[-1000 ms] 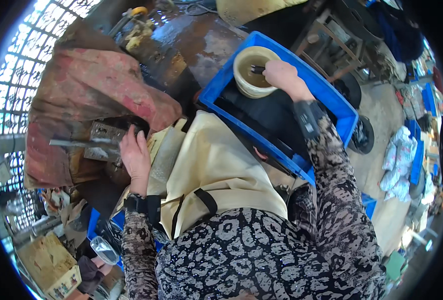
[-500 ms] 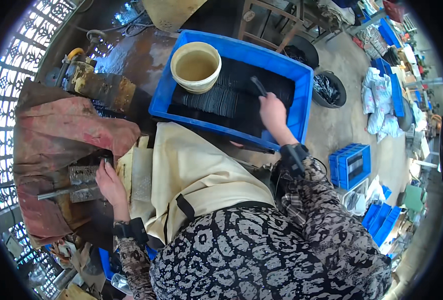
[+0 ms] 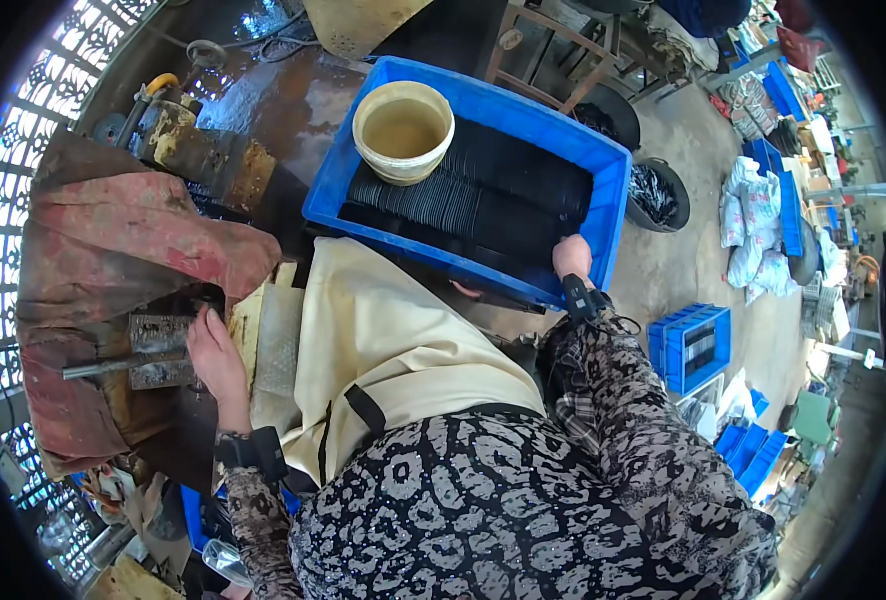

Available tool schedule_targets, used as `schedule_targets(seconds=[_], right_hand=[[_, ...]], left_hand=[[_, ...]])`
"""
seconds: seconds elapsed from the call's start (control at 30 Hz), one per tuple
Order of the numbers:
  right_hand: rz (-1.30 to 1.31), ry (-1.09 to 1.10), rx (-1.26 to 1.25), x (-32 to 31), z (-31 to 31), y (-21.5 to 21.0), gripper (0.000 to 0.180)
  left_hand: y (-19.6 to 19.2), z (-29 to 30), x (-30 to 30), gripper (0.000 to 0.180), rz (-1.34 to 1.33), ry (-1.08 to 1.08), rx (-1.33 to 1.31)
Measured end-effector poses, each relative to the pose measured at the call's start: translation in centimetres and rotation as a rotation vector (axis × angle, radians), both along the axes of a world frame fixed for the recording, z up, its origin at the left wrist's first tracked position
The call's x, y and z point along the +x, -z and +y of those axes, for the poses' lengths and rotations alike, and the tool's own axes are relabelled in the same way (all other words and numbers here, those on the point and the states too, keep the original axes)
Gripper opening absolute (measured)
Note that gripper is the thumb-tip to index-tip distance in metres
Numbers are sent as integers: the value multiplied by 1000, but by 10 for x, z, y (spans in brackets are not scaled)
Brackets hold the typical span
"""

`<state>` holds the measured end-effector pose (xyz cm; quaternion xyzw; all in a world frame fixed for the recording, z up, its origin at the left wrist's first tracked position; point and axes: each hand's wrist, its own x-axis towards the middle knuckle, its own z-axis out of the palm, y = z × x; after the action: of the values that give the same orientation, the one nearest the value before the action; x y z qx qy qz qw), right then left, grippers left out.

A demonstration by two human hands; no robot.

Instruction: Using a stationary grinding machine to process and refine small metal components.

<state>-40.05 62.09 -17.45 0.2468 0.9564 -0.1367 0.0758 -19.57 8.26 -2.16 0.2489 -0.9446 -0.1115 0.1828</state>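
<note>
My left hand (image 3: 213, 355) lies against a grey metal block (image 3: 158, 335) with a steel rod (image 3: 98, 368) sticking out to the left. Its fingertips reach into a dark recess and are hidden. My right hand (image 3: 571, 258) is down in the near right corner of a blue plastic crate (image 3: 613, 185), on rows of thin black flat pieces (image 3: 483, 195). Its fingers are hidden behind the crate wall. A cream bucket (image 3: 403, 130) of murky liquid stands in the crate's far left corner. A cream apron (image 3: 383, 350) covers my lap.
A stained red cloth (image 3: 133, 240) drapes the machine at my left. A rusty wet bench (image 3: 263, 90) lies behind the crate. At my right are a black round tub of dark parts (image 3: 658, 195), white sacks (image 3: 748, 215) and smaller blue crates (image 3: 691, 345) on the concrete floor.
My right hand has left the cream bucket and moved across the black pieces to the crate's near right corner. My left hand has stayed at the metal block. The view has swung.
</note>
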Motion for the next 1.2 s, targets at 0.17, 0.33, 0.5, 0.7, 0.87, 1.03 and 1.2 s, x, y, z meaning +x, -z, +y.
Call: schedule_targets(seconds=[0.17, 0.33, 0.5, 0.7, 0.87, 1.03, 1.2], right_hand=[[-73, -46, 74, 3, -4, -5, 23], [-44, 15, 47, 6, -8, -8, 26], [-237, -253, 180, -3, -6, -21, 24], [-241, -259, 167, -6, 16, -3, 25], [-130, -260, 132, -21, -7, -15, 24], [-429, -339, -164, -58, 69, 8, 23], [-419, -298, 48, -40, 35, 8, 27]], left_hand=[[2, -3, -1, 36, 10, 18, -3], [-2, 2, -3, 36, -1, 13, 17], [-1, 1, -2, 36, -3, 4, 24], [3, -1, -3, 37, 33, 11, 62], [-2, -2, 0, 36, 12, -33, 46], [5, 1, -5, 35, 34, 0, 73], [5, 1, 2, 35, 39, -43, 80]])
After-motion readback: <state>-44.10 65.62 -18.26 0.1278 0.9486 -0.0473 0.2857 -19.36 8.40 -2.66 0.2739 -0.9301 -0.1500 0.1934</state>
